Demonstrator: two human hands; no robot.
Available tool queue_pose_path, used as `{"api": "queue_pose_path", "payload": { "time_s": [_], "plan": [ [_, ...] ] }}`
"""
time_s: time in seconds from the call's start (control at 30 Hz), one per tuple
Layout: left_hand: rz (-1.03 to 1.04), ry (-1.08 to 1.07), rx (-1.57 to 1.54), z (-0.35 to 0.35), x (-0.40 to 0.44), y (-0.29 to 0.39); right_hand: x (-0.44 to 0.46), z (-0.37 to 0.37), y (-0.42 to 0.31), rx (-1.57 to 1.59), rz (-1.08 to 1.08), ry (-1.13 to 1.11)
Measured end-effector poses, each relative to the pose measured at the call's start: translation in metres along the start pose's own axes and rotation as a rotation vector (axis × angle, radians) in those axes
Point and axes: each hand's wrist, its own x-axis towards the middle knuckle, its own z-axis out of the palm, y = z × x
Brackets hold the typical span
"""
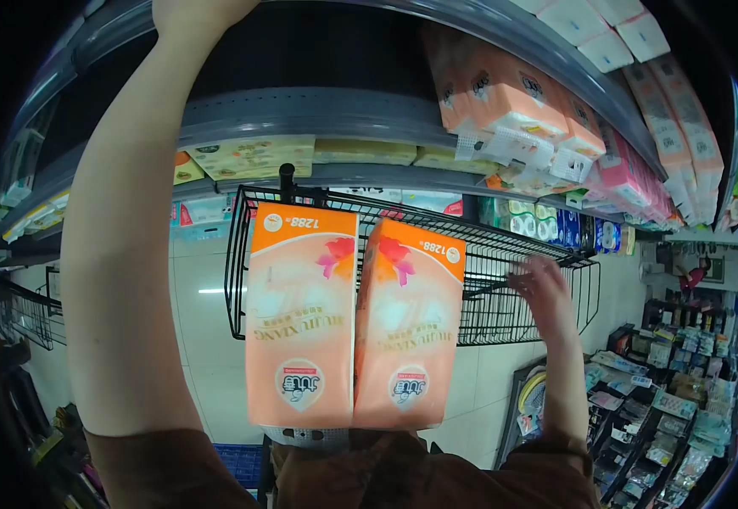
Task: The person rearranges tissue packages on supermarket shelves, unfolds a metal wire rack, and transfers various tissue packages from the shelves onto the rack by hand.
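The black wire cart (509, 332) is crossways in front of the person, and pale floor tiles (204, 356) show through its mesh. Two orange paper packs (301, 314), each printed "1288", are side by side on the person's side of the cart, toward its left part, covering some of the wires. Their printing reads upside down from here; what bears their weight cannot be told.

The left hand (204, 10) is beyond the cart, near the upper shelf edge. The top of the view cuts off its fingers, so I cannot tell how far they are parted or what they have hold of. The right hand (545, 284) is over the cart's right part, blurred, fingers apart and loosely bent, with nothing visible in its grasp. Whether it touches the wires is unclear.

Beyond the cart, a grey shelf (301, 127) carries a stack of orange packs (513, 89) toward its right. The lower shelf holds yellow packs (254, 159) behind the cart's left part and pink packs (628, 182) beyond its right end. Under these, just behind the cart, are white and green packs (522, 222) and blue packs (574, 233). Well right of the cart, a display (653, 407) is filled with small packaged goods. Left of it is another wire cart (25, 310).
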Motion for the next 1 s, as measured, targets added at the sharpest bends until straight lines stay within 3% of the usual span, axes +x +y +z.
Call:
{"api": "queue_pose_path", "payload": {
  "time_s": [0.03, 0.1, 0.17, 0.27, 0.4, 0.53, 0.67, 0.83, 1.0],
  "plan": [
    [0.000, -0.002, 0.004, 0.000, 0.000, 0.000, 0.030, 0.008, -0.007, 0.200, 0.035, 0.014],
    [0.003, -0.008, 0.016, 0.001, 0.000, -0.001, 0.088, 0.022, -0.015, 0.318, 0.002, -0.025],
    [0.010, 0.014, 0.010, 0.002, 0.000, -0.002, 0.138, 0.041, -0.019, 0.345, -0.051, 0.097],
    [0.009, 0.037, -0.001, 0.002, 0.000, -0.001, 0.184, 0.060, -0.031, 0.558, 0.142, 0.153],
    [0.010, 0.045, -0.023, 0.003, -0.001, -0.004, 0.194, 0.083, -0.034, 0.676, -0.054, -0.121],
    [0.003, 0.037, -0.032, 0.003, -0.002, -0.005, 0.204, 0.090, -0.035, 0.820, -0.158, -0.145],
    [-0.004, 0.031, -0.050, 0.002, -0.001, -0.006, 0.226, 0.077, -0.026, 0.636, -0.308, -0.103],
    [-0.008, 0.029, -0.030, 0.000, -0.001, -0.004, 0.163, 0.094, -0.028, 0.408, -0.302, -0.065],
    [-0.011, 0.019, -0.011, 0.000, 0.000, -0.003, 0.066, 0.078, -0.001, 0.439, -0.434, 0.025]
  ]
}}
